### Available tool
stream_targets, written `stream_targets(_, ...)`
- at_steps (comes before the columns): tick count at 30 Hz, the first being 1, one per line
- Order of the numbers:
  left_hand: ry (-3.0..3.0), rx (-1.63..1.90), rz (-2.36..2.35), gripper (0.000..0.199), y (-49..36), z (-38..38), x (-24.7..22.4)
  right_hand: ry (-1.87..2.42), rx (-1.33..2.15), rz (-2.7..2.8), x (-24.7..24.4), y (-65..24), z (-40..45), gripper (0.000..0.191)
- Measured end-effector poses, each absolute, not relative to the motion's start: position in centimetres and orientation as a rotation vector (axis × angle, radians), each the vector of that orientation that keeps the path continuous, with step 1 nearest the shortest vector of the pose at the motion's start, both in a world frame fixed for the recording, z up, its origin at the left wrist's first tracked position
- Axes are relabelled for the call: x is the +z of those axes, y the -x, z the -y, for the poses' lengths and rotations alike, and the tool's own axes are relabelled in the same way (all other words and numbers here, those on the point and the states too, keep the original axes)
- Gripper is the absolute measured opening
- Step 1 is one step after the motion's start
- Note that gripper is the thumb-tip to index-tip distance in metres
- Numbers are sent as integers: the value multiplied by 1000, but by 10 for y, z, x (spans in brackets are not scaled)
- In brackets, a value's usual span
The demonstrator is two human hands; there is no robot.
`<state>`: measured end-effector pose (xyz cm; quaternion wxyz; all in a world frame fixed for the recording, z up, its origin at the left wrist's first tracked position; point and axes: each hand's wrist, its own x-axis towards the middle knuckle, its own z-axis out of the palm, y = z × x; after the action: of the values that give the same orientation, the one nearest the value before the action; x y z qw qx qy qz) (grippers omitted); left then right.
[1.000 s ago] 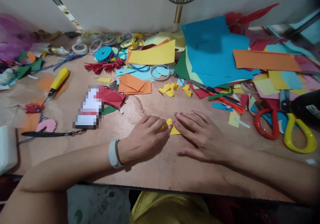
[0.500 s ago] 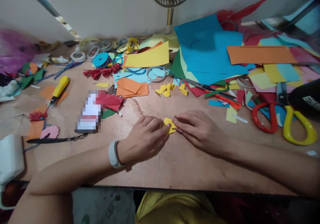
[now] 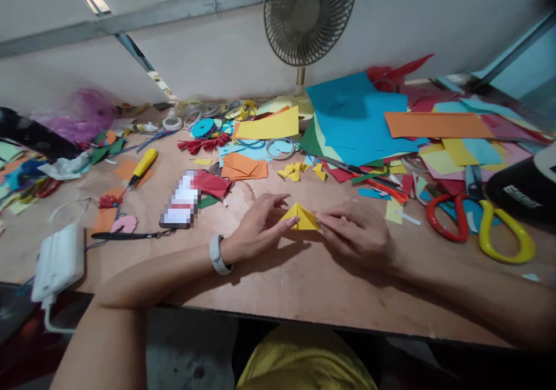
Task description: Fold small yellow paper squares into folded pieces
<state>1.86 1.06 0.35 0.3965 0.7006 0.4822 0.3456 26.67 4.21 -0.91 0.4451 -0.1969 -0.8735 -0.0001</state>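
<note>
A small piece of yellow paper (image 3: 306,221), folded into a triangle with a crease down its middle, is held between my two hands just above the table. My left hand (image 3: 260,223) has its thumb on the front of the paper and its fingers behind. At the paper's right corner, my right hand (image 3: 358,230) pinches it between thumb and fingertips. Several little folded yellow paper pieces (image 3: 293,171) lie on the table beyond my hands. Behind them to the left is a stack of orange paper slips (image 3: 244,166).
Scissors with red and yellow handles (image 3: 506,251) lie to the right, beside a black cylinder (image 3: 521,187). On the left are a yellow cutter (image 3: 145,164), a phone (image 3: 181,199) and a white power bank (image 3: 58,262). Blue sheets (image 3: 360,117) and a fan (image 3: 309,16) stand behind.
The yellow paper now shows as a wider, peaked triangle instead of a small flat piece. My left fingers have lifted and spread more. The view has tilted up, showing more of the fan.
</note>
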Motion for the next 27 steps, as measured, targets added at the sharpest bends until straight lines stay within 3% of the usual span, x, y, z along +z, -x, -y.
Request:
stream_targets(4, -1370, 812, -1016, 72, -20, -11, 2, 534, 113, 2064, -11, -266, -42, 24)
stream_targets(8, -1315, 857, -996, 64, -17, -12, -3, 560, 313, 2081, -10, -265, -41, 12)
stream_targets(10, -1326, 808, -972, 64, -16, -11, -4, 713, 570, 2010, -6, -265, -40, 10)
stream_targets(13, -1367, 735, -897, 65, -18, -7, -5, 973, 1079, 1852, -1, -261, -39, 23)
stream_targets(17, -1442, 725, -809, 59, -23, -5, -7, 984, 1628, 1843, -4, -255, -35, 36)
stream_targets(27, -1555, 673, -852, 47, -21, -6, -4, 987, 1727, 1765, -16, -253, -34, 39)
